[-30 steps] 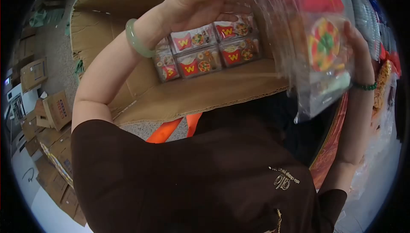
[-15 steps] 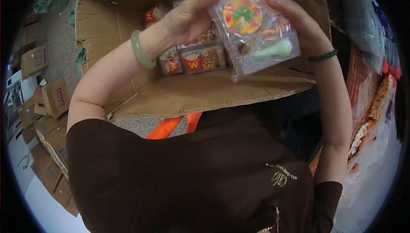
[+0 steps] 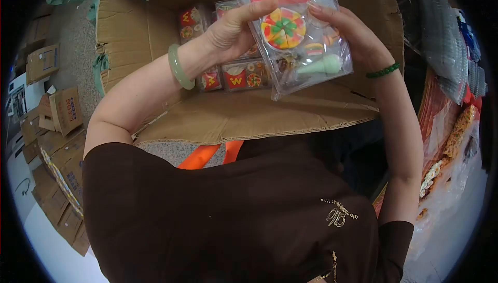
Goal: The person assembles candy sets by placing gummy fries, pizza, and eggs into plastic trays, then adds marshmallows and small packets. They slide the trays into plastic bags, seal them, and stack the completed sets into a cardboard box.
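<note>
Between my two hands is a clear plastic pack of toy food (image 3: 284,64), tilted above an open cardboard box (image 3: 223,119). Through the plastic show a red fries carton with a yellow W, a round sliced pizza-like piece, small burger-like pieces and a pale green cone shape. My left hand (image 3: 238,31) grips the pack's left edge, its thumb on the front. On the opposite edge, my right hand (image 3: 358,34) is closed with the thumb on the front; its other fingers are partly hidden. Several similar packs (image 3: 236,78) lie inside the box, partly covered by my left hand and forearm.
Smaller cardboard boxes (image 3: 66,110) stand on the left. At right are clear plastic packaging (image 3: 441,44) and a long strip of brownish, food-like items (image 3: 459,132). An orange strap (image 3: 202,157) shows below the box's front edge.
The pack has moved slightly left and down with both hands, and more of its red fries carton shows. Both hands keep their hold.
</note>
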Demonstrator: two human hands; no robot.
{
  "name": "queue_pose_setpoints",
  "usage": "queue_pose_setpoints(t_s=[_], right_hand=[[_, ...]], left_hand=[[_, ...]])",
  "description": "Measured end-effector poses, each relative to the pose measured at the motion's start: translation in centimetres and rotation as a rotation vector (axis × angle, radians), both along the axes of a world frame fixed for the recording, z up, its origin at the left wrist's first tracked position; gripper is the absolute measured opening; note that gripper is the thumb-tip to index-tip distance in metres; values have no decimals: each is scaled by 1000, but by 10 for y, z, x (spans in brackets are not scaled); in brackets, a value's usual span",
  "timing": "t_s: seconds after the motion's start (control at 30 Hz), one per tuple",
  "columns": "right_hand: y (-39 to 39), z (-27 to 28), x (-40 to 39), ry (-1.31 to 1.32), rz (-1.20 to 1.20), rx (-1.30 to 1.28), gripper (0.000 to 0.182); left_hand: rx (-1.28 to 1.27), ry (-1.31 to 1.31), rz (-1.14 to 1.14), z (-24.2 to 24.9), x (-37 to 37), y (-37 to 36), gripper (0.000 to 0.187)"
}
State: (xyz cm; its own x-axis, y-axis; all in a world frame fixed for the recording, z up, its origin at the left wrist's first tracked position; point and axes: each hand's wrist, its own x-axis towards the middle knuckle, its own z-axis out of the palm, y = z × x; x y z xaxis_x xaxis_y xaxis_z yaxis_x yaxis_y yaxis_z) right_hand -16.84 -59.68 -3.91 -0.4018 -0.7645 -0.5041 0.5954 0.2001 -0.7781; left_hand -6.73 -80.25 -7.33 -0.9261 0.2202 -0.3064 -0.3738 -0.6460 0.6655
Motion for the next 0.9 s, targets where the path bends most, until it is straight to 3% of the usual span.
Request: queue_pose_setpoints(t_s=[0.4, 0.47, 0.57, 0.67, 0.77, 0.9], right_hand=[[-26, -21, 14, 72, 103, 14, 62], [-27, -21, 16, 132, 188, 79, 71], [-26, -13, 18, 313, 391, 298, 100], [-15, -39, 15, 366, 365, 423, 107], [-17, -29, 11, 302, 327, 370, 111], [-17, -31, 6, 316, 367, 376, 108]], left_hand=[[-124, -112, 112, -2, 19, -9, 51], [8, -230, 71, -10, 23, -16, 45], [38, -316, 22, -43, 39, -49, 43], [28, -409, -55, -84, 66, -104, 44], [-17, -520, -59, -126, 104, -160, 42], [-185, -746, 81, -177, 148, -188, 37]])
